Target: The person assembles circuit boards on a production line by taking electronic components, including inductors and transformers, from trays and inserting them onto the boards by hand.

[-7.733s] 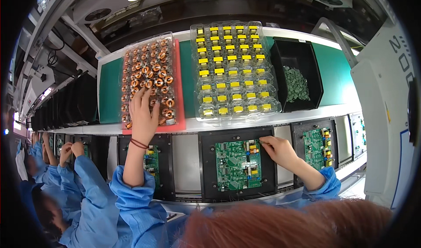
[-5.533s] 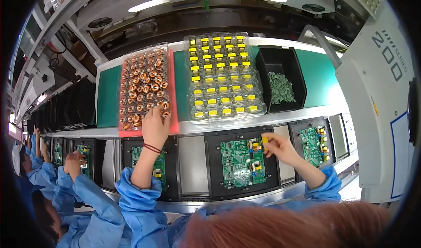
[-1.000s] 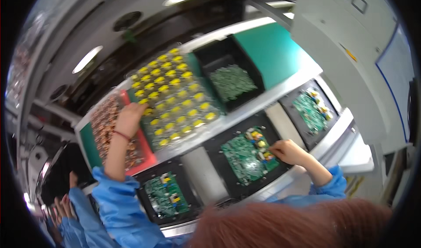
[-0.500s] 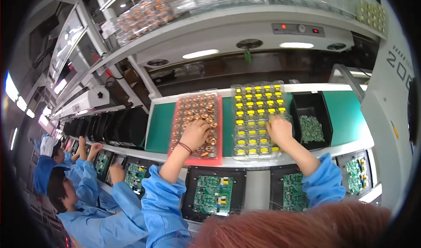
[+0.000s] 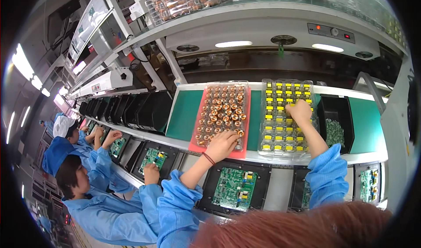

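My left hand (image 5: 222, 145) is at the near right corner of a clear tray of copper-wound coils (image 5: 221, 99), which lies on a pink sheet (image 5: 197, 148). Its fingertips are closed on a coil (image 5: 240, 133) there. Over the far half of the neighbouring clear tray, my right hand (image 5: 301, 112) pinches a yellow-topped transformer (image 5: 290, 105); the fingers partly cover it. Several rows of yellow-topped transformers (image 5: 278, 128) fill that tray. Below my left wrist, a green circuit board (image 5: 235, 187) lies in a black carrier (image 5: 210, 171).
A black bin (image 5: 346, 112) of small green parts (image 5: 334, 132) stands right of the trays. More boards in carriers (image 5: 369, 184) line the near side. At left, a co-worker's hand (image 5: 151, 173) is over another board (image 5: 154, 158). A shelf (image 5: 263, 12) spans above.
My left hand has moved from the middle of the coil tray to its near right corner. My right hand has moved farther up the transformer tray. The whole view has shifted.
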The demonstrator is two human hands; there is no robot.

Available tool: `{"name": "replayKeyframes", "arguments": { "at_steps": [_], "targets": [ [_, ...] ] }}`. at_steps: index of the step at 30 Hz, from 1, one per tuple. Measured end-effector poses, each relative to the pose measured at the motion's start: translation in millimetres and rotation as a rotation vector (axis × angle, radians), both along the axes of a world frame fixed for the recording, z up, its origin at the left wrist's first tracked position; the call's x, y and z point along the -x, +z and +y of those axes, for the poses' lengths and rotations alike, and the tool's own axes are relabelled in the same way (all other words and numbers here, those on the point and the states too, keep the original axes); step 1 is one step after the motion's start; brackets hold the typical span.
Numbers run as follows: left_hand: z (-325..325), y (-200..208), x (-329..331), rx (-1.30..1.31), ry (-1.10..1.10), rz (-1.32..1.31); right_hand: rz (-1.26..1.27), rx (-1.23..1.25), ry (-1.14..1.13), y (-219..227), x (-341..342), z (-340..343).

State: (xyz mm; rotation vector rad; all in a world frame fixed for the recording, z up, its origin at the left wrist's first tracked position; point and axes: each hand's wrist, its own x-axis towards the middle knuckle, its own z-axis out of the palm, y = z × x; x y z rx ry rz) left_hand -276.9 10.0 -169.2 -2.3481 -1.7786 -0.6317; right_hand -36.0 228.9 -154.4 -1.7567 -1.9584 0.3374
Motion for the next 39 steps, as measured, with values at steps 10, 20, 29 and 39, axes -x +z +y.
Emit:
{"name": "replayKeyframes", "arguments": {
  "at_steps": [10,20,29,39],
  "targets": [
    [31,-15,-2,-0.123,0.175,-0.018,1.482,0.149,0.39,0,-185,-141],
    [50,-25,1,-0.078,0.192,-0.095,0.274,0.308,0.17,-62,-305,-266],
    [34,-2,-3,-0.166,0.174,-0.173,-0.002,0.264,0.375,-78,-312,-290],
    [8,17,-54,-0.014,0.026,-0.283,-0.166,0.228,0.432,-83,-317,-274]
  ]
}}
